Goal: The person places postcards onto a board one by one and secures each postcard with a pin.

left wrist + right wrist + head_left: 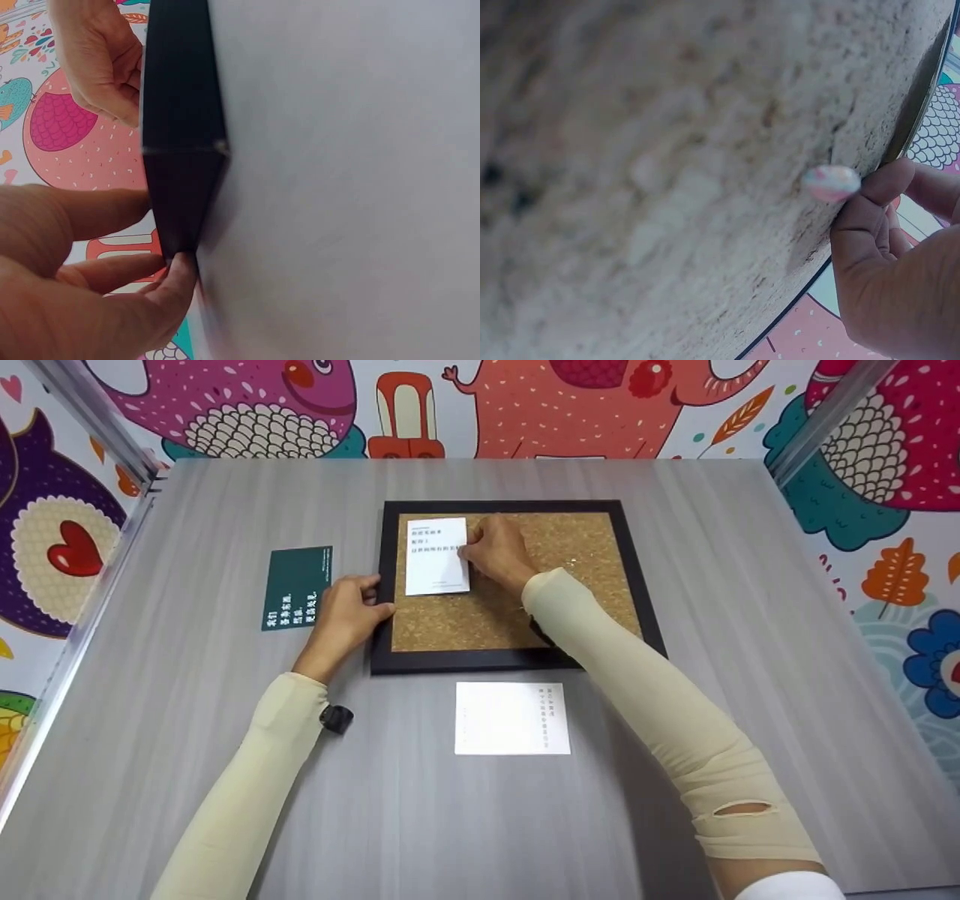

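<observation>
A cork board in a black frame lies flat on the table. On its upper left rests a white card with lines of dark print. My right hand pinches the card at its right edge, thumb and forefinger together. My left hand holds the left side of the frame, thumb over the top. The left wrist view shows its fingers against the black frame. A pin with a pearly, pinkish round head shows beside the right fingertips in the right wrist view, over the cork.
A dark green card with white writing lies left of the board, partly behind the left hand. Another white card lies in front of the frame. A wall with printed animals stands behind the grey table.
</observation>
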